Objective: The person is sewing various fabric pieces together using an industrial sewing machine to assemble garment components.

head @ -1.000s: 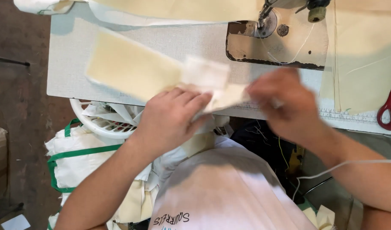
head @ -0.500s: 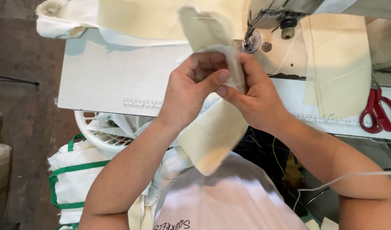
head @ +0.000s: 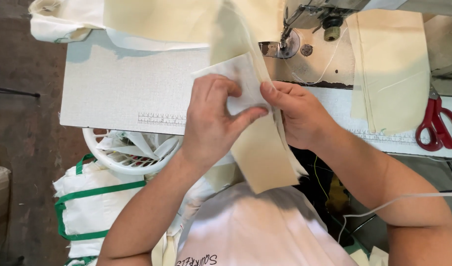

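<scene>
My left hand [head: 213, 116] and my right hand [head: 297, 113] together pinch a long cream fabric strip [head: 265, 152] with a white lining piece [head: 238, 79] laid against it. The strip is held up in front of me, its upper end reaching toward the sewing machine's needle area [head: 287, 39] and its lower end hanging over my lap. Both thumbs and forefingers press the white piece to the cream cloth.
The sewing table [head: 122, 83] carries a printed ruler along its front edge. Red-handled scissors [head: 435, 123] lie at the right beside a cream fabric piece [head: 391, 69]. A white plastic basket [head: 125, 152] with scraps and green-trimmed white bags [head: 88, 207] stand at my left.
The strip with the white piece went from lying on the table to being lifted upright. Both hands closed in on it and shifted slightly toward the machine.
</scene>
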